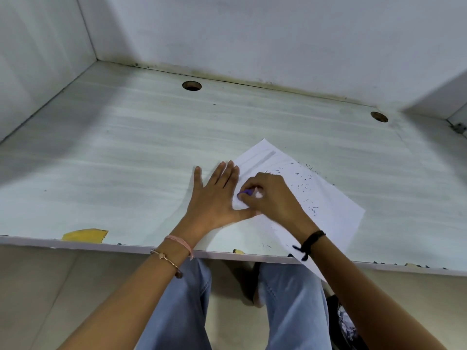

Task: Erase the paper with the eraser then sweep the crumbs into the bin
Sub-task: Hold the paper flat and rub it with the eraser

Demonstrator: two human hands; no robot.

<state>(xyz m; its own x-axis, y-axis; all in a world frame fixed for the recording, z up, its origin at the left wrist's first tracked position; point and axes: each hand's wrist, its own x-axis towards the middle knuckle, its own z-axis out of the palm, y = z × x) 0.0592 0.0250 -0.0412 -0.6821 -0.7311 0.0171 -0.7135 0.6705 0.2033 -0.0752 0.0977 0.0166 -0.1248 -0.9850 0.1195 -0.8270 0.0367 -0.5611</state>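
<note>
no readable text or numbers on the paper or desk.

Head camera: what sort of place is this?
Probably a study or office cubicle: a pale desk walled by white partitions, with round cable holes near its back edge.

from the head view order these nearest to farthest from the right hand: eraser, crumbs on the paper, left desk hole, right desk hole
1. eraser: pinched in the fingers of the right hand.
2. crumbs: scattered on the paper, just right of that hand.
3. left desk hole and right desk hole: both far back, one to each side, too close to call.
</note>
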